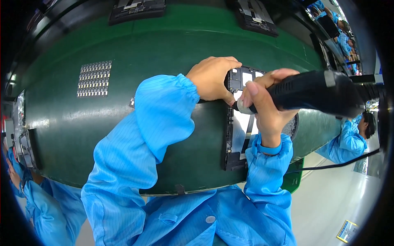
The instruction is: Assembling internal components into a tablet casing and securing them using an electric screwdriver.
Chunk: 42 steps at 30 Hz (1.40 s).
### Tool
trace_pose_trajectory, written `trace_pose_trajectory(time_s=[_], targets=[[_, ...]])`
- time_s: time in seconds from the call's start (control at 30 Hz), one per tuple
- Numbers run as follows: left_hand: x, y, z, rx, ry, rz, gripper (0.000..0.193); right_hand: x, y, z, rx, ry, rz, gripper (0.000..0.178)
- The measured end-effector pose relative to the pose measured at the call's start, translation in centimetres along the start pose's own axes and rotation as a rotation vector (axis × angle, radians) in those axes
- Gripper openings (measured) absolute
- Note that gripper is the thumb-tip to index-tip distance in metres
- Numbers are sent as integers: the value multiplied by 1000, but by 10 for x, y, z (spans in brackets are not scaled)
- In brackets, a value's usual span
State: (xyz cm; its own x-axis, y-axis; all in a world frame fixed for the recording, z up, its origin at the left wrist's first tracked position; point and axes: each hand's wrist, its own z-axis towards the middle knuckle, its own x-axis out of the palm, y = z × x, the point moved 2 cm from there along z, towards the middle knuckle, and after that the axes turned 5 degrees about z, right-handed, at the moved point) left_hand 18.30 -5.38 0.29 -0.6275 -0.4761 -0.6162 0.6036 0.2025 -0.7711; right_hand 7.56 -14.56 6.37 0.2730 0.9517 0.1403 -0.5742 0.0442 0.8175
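Note:
My right hand [269,104] is closed round a black electric screwdriver [316,92], held nearly level with its tip pointing left. That tip is over the left edge of a flat black tablet-like device [234,160], which lies open with white panels and small circuit parts showing. At the device's upper left corner, my left hand [211,78] grips the edge with curled fingers, its thumb close to the screwdriver tip. The screwdriver and my right hand hide much of the device's right side. Any screw at the tip is too small to make out.
A sheet of small circuit boards [94,78] lies at left, with a small loose piece [131,102] nearby. A round dish [291,127] sits right of the device. Similar devices [137,9] stand along the far side. Co-workers in blue [347,139] sit at both sides. A cable [340,165] hangs at right.

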Motion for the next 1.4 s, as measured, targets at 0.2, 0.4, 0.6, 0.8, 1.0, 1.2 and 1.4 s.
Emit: trace_pose_trajectory(time_s=[0.2, 0.4, 0.6, 0.8, 1.0, 1.2, 1.4], targets=[[4, 5, 1, -13, -13, -20, 83, 4, 1, -5, -78, 76, -59, 44], [4, 6, 2, -2, -20, 4, 83, 3, 1, -5, -54, 149, -140, 44], [10, 5, 11, 96, 50, -65, 83, -4, 8, -9, 75, -9, -224, 48], [-9, -21, 2, -86, 84, -75, 87, -68, 55, 0, -115, -104, -53, 54], [-7, -26, 2, -213, 110, -122, 89, -153, 58, -25, -108, -509, -207, 40], [-5, -29, 6, -249, 131, -112, 90, -162, 48, -24, -43, -497, -218, 35], [-3, -29, 9, -255, 120, -104, 92, -166, 42, -21, -43, -481, -245, 30]])
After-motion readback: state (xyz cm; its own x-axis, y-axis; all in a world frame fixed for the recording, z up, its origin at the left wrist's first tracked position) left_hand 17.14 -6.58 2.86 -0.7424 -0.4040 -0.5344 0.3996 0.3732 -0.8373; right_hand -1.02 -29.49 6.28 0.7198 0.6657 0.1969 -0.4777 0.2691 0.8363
